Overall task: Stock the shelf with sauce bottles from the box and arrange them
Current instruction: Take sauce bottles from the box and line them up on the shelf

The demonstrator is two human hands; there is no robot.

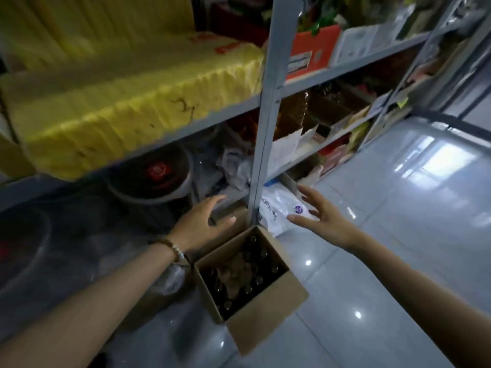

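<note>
**Both hands empty above the open box**

The cardboard box (255,306) stood open on the glossy floor (398,235), at the foot of the grey shelf upright (265,123). Inside the box, dark sauce bottles (249,289) stood upright in rows, their round caps showing, with a crumpled brown sheet of packing lying over the middle ones.

The left hand (202,224) hovered beyond the box's far left corner, palm down, its fingers (218,200) loosely spread and holding nothing. A beaded bracelet (172,247) circled that wrist. The right hand (321,213) hovered beyond the box's far right side, over a white plastic bag (279,208) that lay on the floor past the box; its fingers (308,192) were spread wide and empty.

Above and left of the box, a shelf level carried a bulky yellow bundle (127,102). Under it, left of the box, sat a round dark container with a red label (156,171). The frame was blurred, so smaller goods on the shelves could not be told.
</note>
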